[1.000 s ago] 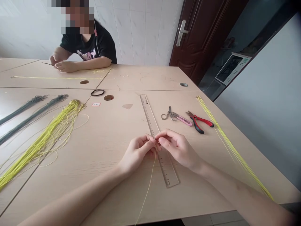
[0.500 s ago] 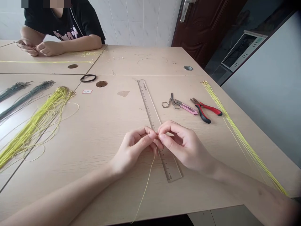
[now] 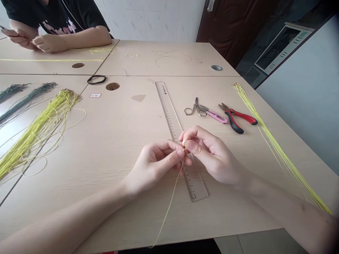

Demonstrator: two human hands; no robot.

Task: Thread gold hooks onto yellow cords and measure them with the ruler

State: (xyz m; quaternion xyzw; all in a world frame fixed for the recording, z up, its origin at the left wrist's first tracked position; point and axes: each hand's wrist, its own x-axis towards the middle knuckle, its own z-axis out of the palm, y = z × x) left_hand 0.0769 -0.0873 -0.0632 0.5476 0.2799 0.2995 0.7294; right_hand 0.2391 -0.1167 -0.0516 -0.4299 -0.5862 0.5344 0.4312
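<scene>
My left hand [image 3: 161,160] pinches a thin yellow cord [image 3: 171,201] between thumb and forefinger. The cord hangs from the fingertips down to the table's front edge. Close against it, my right hand [image 3: 209,153] is closed in a pinch at the upper end of the same cord. A small gold-coloured bit shows between the fingertips, too small to make out. Beneath both hands lies a clear ruler [image 3: 169,113], partly covered by the fingers.
Scissors [image 3: 196,107], a pink-handled cutter [image 3: 217,116] and red-black pliers [image 3: 237,118] lie right of the ruler. Yellow cord bundles [image 3: 280,146] lie far right and left [image 3: 39,130], beside grey-green bundles [image 3: 29,100]. A tape roll [image 3: 216,67] sits farther back. Another person [image 3: 60,21] works across the table [image 3: 111,183].
The view has shifted slightly. My hands have moved a little right, and the right fingertips now sit higher than the left, with a small gold-coloured bit showing between them.
</scene>
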